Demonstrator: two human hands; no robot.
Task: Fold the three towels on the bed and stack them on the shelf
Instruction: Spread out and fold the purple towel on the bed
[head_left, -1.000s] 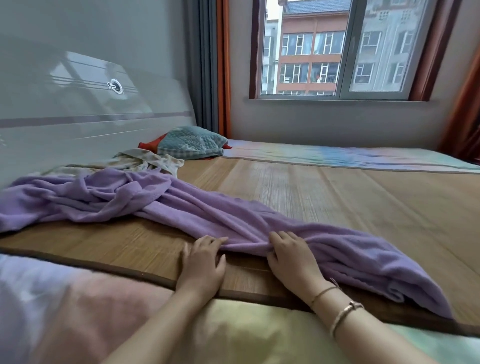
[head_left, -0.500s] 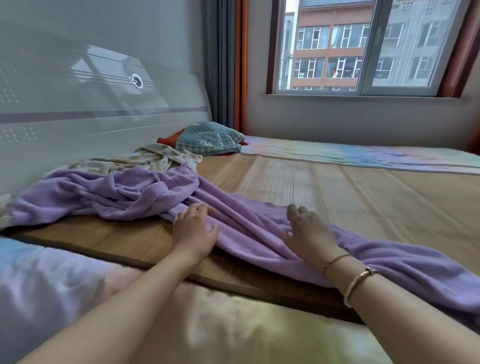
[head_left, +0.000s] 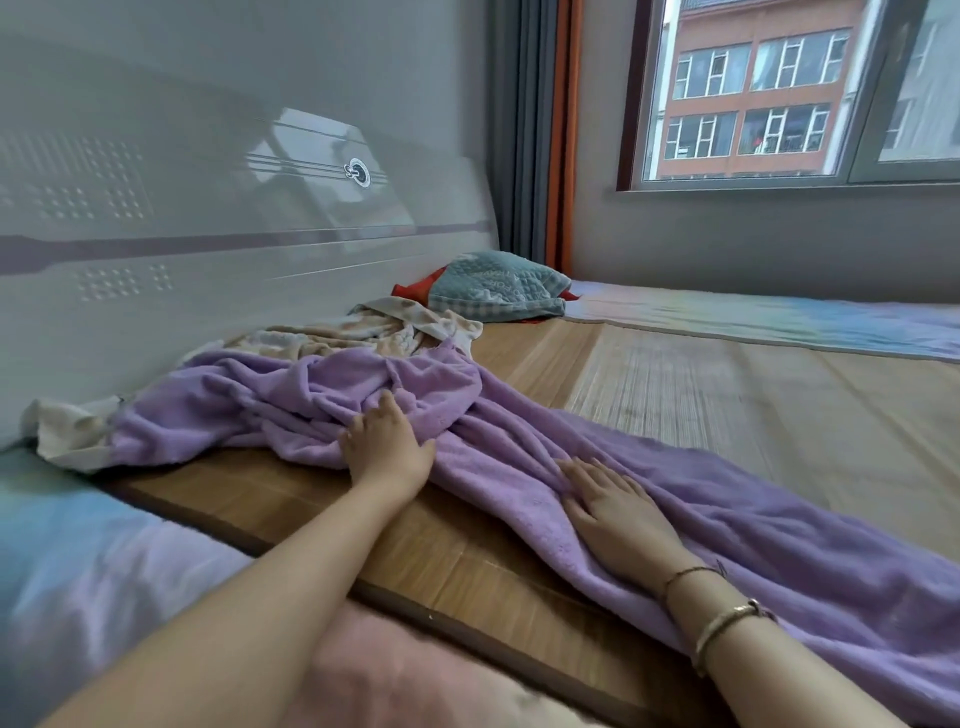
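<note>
A long purple towel (head_left: 519, 447) lies crumpled across the bamboo mat (head_left: 701, 389) on the bed, bunched up at the left. My left hand (head_left: 384, 447) rests on its bunched part with fingers curled into the folds. My right hand (head_left: 618, 514) lies flat, fingers spread, on the towel further right. A beige patterned towel (head_left: 353, 332) lies rumpled behind the purple one, near the headboard. A teal quilted cloth (head_left: 493, 286) sits at the far end on something red.
A glossy white headboard (head_left: 208, 249) runs along the left. A pastel sheet (head_left: 78, 561) covers the bed's near edge and far side. A window and curtains (head_left: 530, 130) stand at the back. No shelf is in view.
Both hands have slid left along the purple towel toward its bunched end. My left hand went from the near edge onto the folds. The view has swung left.
</note>
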